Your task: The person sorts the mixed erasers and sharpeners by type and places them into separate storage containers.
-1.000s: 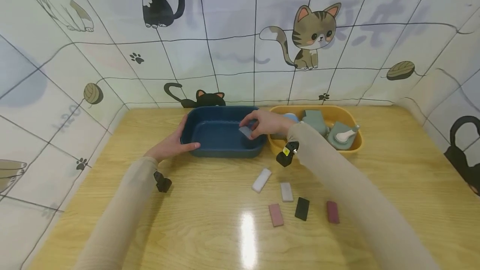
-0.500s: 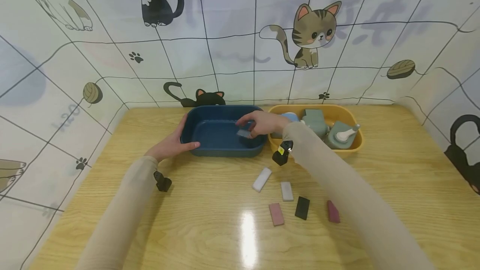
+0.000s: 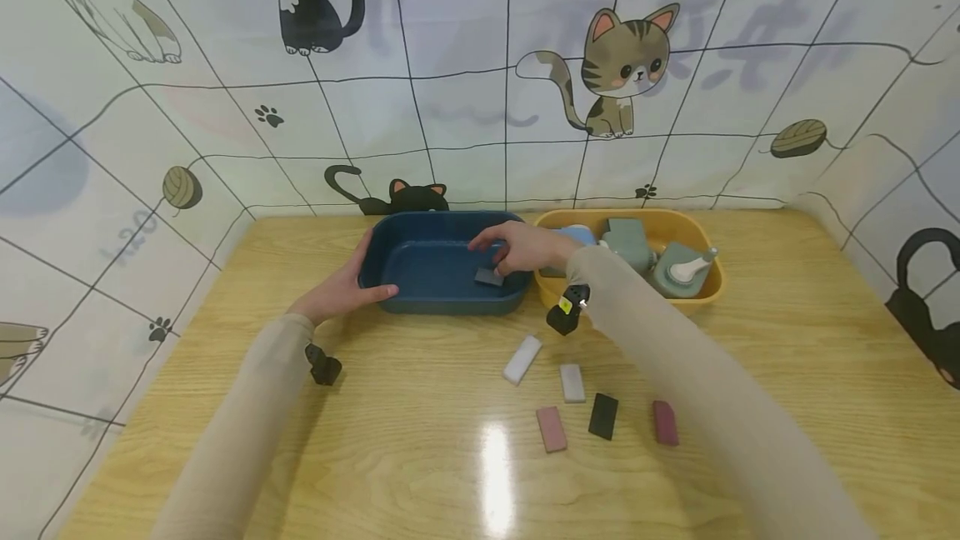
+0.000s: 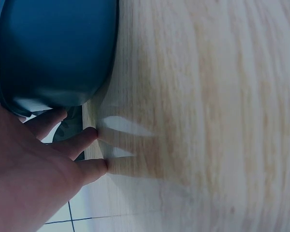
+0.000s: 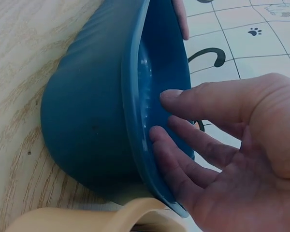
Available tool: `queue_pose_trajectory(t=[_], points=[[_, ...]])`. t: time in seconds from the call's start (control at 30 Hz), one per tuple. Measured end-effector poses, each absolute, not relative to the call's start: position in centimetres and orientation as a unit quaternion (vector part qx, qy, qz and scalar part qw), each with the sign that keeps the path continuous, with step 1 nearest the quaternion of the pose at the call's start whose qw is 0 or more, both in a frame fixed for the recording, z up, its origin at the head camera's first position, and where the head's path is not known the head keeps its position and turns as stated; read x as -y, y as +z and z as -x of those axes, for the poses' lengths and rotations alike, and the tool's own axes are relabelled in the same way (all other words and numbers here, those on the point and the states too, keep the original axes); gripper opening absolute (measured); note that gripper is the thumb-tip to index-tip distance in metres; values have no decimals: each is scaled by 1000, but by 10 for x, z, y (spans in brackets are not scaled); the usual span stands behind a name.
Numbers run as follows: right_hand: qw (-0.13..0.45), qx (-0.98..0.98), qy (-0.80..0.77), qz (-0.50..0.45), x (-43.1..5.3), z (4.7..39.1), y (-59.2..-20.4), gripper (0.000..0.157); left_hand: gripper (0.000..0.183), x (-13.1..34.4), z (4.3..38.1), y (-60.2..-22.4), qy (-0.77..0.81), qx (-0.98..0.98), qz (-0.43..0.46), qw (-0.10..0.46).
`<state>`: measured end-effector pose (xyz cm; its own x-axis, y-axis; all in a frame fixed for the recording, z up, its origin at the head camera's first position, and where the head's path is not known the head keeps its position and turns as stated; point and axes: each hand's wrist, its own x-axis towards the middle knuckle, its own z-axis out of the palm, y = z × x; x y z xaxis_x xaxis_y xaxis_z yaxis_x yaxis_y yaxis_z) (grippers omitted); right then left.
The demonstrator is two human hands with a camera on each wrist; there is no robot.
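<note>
A dark blue plastic basin (image 3: 442,306) stands at the back of the table. My left hand (image 3: 337,290) rests against its left end, thumb at the front corner rim. The left wrist view shows that hand's straight, spread fingers (image 4: 77,143) beside the basin's outer wall. Over the basin's right end hovers my right hand (image 3: 528,246). In the right wrist view, thumb and fingers (image 5: 166,154) are apart with nothing between them. A small flat grey rectangular piece (image 3: 489,277) lies inside the basin, below the right fingertips.
Right beside it stands a yellow basin (image 3: 708,294) holding a green-grey pump bottle (image 3: 675,273) and other containers, partly behind my right forearm. On the table lie two white pieces (image 3: 522,359), a pink one (image 3: 552,429), a black one (image 3: 603,416) and a dark red one (image 3: 665,423).
The grey piece has left my right hand's fingers and dropped into the blue basin. My right hand has shifted slightly left; the left hand stays at the basin's end.
</note>
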<state>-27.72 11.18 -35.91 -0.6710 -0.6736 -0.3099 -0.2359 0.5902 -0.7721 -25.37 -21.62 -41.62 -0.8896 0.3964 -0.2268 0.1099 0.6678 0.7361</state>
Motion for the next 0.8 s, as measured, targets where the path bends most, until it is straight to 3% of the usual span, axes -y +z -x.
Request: queue_pose_trajectory(t=[0.8], points=[[248, -864, -314, 307, -125, 245, -348, 45, 110, 218, 255, -421, 385, -894, -148, 178]])
